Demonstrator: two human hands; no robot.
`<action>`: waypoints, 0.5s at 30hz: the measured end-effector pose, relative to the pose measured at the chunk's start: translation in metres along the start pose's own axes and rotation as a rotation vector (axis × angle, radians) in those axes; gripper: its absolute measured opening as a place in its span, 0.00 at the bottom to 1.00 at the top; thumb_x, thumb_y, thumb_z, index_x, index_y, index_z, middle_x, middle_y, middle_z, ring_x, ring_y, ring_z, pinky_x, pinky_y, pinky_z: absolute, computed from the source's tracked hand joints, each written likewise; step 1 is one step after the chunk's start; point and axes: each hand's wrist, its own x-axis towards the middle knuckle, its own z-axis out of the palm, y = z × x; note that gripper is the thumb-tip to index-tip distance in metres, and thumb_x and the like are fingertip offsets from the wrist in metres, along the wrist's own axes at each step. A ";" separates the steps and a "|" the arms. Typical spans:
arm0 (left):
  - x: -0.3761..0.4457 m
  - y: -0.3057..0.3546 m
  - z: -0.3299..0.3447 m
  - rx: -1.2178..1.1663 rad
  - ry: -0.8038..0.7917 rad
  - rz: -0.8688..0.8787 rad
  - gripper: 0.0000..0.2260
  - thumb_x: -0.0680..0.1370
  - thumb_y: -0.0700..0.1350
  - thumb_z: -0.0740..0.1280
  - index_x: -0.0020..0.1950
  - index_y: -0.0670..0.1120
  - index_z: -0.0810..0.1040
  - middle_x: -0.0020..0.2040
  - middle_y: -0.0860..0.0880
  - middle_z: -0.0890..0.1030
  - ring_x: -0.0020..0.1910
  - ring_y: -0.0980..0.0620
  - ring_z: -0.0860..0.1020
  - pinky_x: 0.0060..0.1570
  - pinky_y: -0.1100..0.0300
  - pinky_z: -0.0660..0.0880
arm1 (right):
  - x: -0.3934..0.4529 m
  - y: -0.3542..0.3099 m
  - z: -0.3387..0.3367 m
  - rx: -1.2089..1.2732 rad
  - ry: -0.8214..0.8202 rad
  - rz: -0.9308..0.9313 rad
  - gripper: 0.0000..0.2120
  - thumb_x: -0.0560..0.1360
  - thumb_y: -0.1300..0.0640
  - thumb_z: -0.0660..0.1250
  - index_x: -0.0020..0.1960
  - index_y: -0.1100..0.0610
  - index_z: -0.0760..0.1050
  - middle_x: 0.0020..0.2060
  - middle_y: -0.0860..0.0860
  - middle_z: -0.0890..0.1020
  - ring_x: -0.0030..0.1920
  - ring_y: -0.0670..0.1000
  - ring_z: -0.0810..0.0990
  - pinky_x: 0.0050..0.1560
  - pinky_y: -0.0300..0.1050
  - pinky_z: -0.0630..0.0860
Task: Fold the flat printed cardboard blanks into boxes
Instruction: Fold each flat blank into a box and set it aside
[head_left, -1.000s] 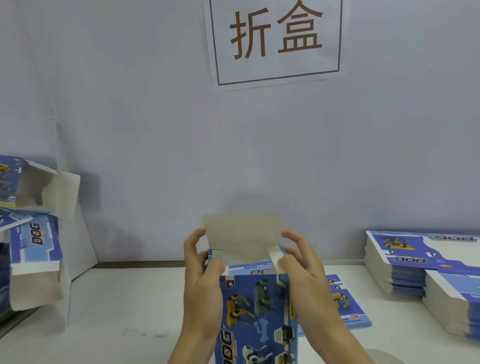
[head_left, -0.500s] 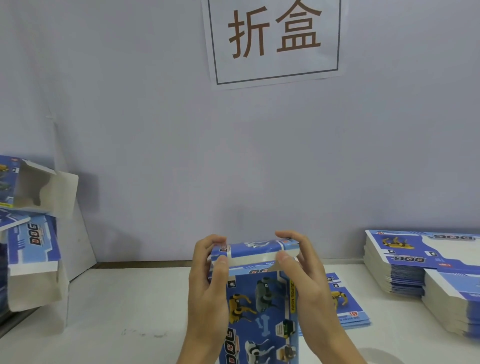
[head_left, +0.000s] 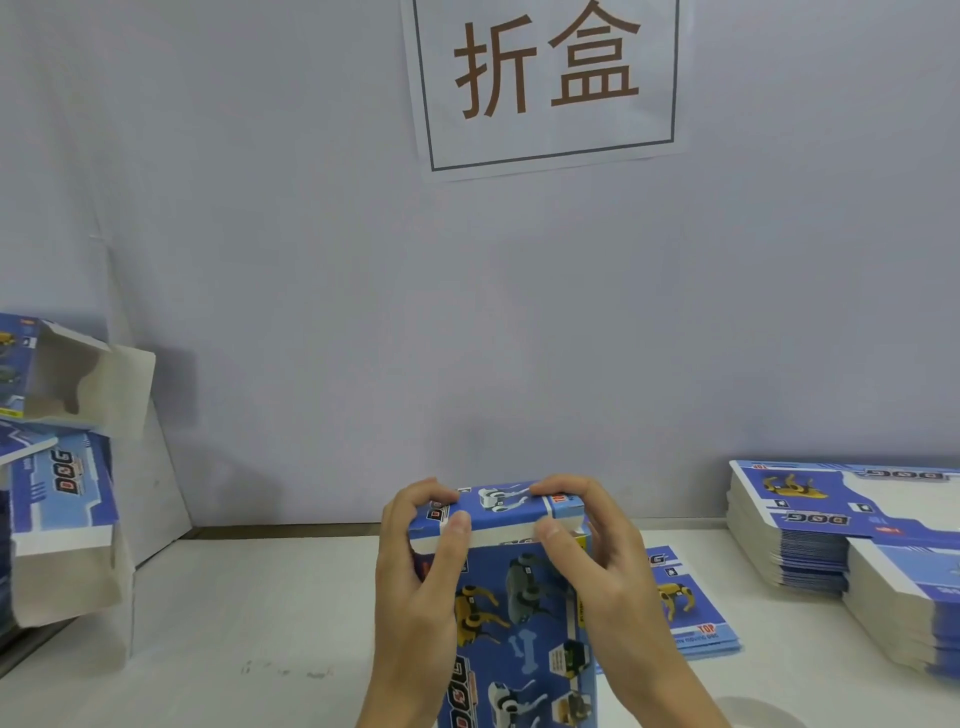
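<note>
Both hands grip the top end of the box (head_left: 519, 613), which stands upright in front of the person with its long axis running up and down. It seems to rest on the desk (head_left: 260, 623), though its foot is out of view. The left hand (head_left: 415, 582) curls round the left corner, thumb on the front edge of the lid flap (head_left: 498, 506) and fingers over the top. The right hand (head_left: 597, 561) mirrors it at the right corner. Each hand sits equally near its own end of the flap, so the coming press is likely straight down and inward, to seat the tuck. A white strip of flap edge shows along the front, so I judge it not fully tucked.

A second ago the flap stood upright and open behind the mouth; now it lies folded across the top. The stack of flat blanks (head_left: 831, 530) sits well apart to the right.
</note>
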 end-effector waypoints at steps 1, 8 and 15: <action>0.000 0.000 0.001 0.001 -0.006 -0.005 0.10 0.72 0.52 0.66 0.53 0.54 0.78 0.55 0.57 0.80 0.60 0.46 0.80 0.36 0.55 0.83 | 0.000 0.000 0.000 0.001 0.005 0.004 0.10 0.71 0.50 0.67 0.52 0.47 0.79 0.55 0.50 0.82 0.58 0.55 0.82 0.38 0.48 0.83; 0.001 0.003 0.006 0.035 0.017 -0.043 0.11 0.68 0.58 0.67 0.50 0.60 0.78 0.56 0.50 0.80 0.59 0.43 0.81 0.34 0.56 0.83 | -0.001 0.000 -0.003 -0.001 -0.017 0.038 0.12 0.74 0.43 0.71 0.57 0.36 0.76 0.59 0.50 0.80 0.60 0.54 0.82 0.47 0.52 0.84; 0.011 0.006 -0.006 0.000 -0.020 -0.204 0.26 0.65 0.64 0.71 0.62 0.66 0.71 0.67 0.53 0.75 0.64 0.42 0.78 0.60 0.37 0.76 | 0.007 -0.005 -0.016 -0.125 0.071 0.003 0.38 0.63 0.44 0.74 0.69 0.31 0.64 0.54 0.39 0.82 0.55 0.43 0.82 0.47 0.44 0.83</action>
